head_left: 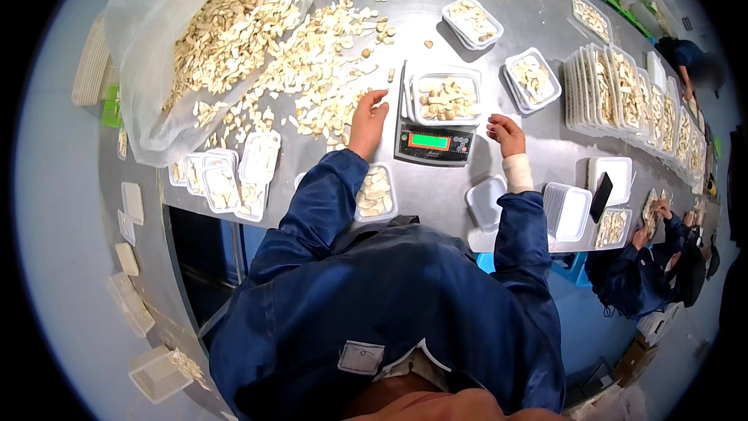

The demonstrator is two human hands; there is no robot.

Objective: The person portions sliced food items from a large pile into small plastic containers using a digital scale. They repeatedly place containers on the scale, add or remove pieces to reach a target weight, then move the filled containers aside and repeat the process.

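Observation:
A white tray of sliced mushrooms (449,100) rests on the digital scale (434,145), whose display glows green. My left hand (366,123) hovers just left of the scale, beside the loose mushroom slices (326,105). Its thumb and fingers are slightly apart, and I see nothing between them. To the right of the scale is my right hand (508,137), fingers loosely bent, holding nothing and apart from the tray. Another filled tray (375,193) sits below my left wrist. By my right wrist lies an empty white tray (487,203).
A large plastic bag (140,129) spills mushroom slices at the upper left. Filled trays (222,185) stand at the lower left, with more (470,23) (533,79) beyond the scale. Rows of packed trays (623,93) line the right. A co-worker (643,277) handles mushrooms there.

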